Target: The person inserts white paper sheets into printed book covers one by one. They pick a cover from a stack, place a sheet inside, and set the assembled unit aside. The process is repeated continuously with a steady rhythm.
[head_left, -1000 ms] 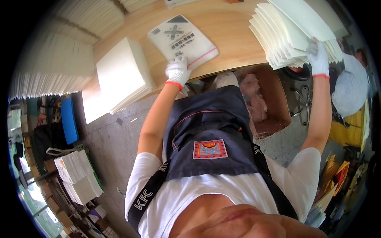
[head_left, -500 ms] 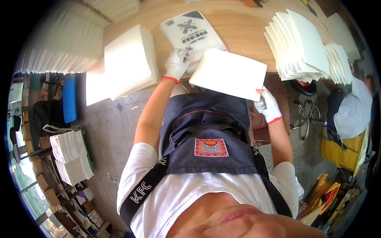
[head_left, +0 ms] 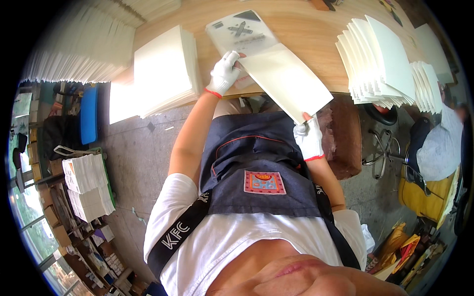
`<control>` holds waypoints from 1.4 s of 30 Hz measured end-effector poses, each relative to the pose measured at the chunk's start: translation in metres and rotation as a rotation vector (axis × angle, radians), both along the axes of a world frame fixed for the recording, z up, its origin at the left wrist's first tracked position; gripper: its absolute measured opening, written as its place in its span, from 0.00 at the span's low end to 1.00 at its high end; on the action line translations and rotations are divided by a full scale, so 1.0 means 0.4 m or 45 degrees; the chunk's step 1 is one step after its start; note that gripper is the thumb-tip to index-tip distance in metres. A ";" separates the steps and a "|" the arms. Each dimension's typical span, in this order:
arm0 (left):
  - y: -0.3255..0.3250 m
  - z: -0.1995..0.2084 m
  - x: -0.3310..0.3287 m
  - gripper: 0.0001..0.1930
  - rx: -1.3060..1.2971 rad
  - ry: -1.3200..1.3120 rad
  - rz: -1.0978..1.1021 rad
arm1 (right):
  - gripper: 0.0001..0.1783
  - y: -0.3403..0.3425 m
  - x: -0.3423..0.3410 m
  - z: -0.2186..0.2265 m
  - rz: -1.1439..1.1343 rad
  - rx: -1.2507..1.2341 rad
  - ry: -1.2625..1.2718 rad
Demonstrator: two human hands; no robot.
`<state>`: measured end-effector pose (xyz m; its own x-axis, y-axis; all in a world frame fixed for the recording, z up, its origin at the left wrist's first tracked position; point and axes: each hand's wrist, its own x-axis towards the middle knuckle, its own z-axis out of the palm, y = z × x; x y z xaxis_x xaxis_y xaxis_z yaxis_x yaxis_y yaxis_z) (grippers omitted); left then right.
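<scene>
A clear plastic bag [head_left: 239,30] with dark printing and a crossed-pencils picture lies on the wooden table ahead of me. My left hand [head_left: 225,74], in a white glove with bare fingertips, is closed on the bag's near left edge. Slanting down from the bag is a white paper pad [head_left: 294,81]. Its far end meets the bag's near part; how far it reaches inside I cannot tell. My right hand [head_left: 309,139], gloved the same way, grips the pad's near corner with the thumb on top, out beyond the table edge.
A white paper stack [head_left: 165,66] stands left of the bag, with larger stacks [head_left: 81,47] behind it. Fanned white pads [head_left: 377,64] stand on the right of the table [head_left: 311,37]. A brown box [head_left: 343,140] and a wheeled chair base [head_left: 382,150] are below on the right.
The pad has swung from lying crosswise to slanting toward the bag, its far end now at the bag. My right hand has moved left and nearer my body. My left hand has shifted slightly up and right.
</scene>
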<state>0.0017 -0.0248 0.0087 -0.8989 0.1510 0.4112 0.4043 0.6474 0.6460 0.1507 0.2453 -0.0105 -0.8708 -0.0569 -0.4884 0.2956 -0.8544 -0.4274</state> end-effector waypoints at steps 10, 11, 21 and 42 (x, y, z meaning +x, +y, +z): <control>0.205 -0.072 0.126 0.37 1.677 -0.254 0.413 | 0.10 -0.082 0.071 0.106 0.022 0.335 -0.003; 0.225 -0.075 0.124 0.37 1.753 -0.203 0.318 | 0.09 -0.089 0.075 0.117 0.016 0.355 0.029; 0.289 -0.338 0.105 0.22 0.659 -0.586 -0.042 | 0.08 -0.091 0.082 0.045 0.115 0.390 -0.005; 0.217 -0.183 0.276 0.08 1.389 -1.001 0.266 | 0.18 -0.274 -0.271 -0.032 0.627 0.209 -0.209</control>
